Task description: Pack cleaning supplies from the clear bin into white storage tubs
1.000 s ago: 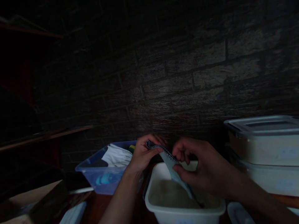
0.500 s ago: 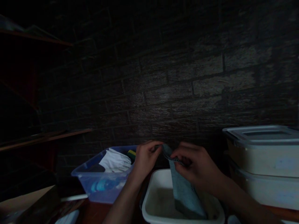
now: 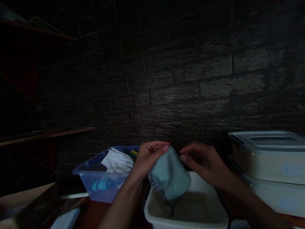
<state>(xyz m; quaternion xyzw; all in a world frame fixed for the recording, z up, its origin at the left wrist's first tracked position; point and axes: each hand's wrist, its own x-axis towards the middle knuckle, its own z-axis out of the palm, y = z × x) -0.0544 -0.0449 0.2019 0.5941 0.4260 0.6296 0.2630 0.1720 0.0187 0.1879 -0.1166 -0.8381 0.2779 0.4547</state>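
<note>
**Cloth bunched over the white tub, L hand holding**

Nearest: white tub at the bottom edge, looks bare inside w/ a dim base. Hanging over its back-left part is the teal cloth, bunched into a rounded bundle, dotted mesh strip along its left side, lower end dipping into the tub. Left hand pinches the cloth's top, fingers curled over it. Right hand is loosely spread, thumb tip at the cloth's right edge; can't tell if it touches.

Step in hand, as I read it: gathering the cloth above the tub. Next move calls for the R hand to get a real hold, since only one hand carries it.

Beyond: blue bin w/ white fabric, stacked lidded containers on the right, shelf, dark brick wall.
</note>
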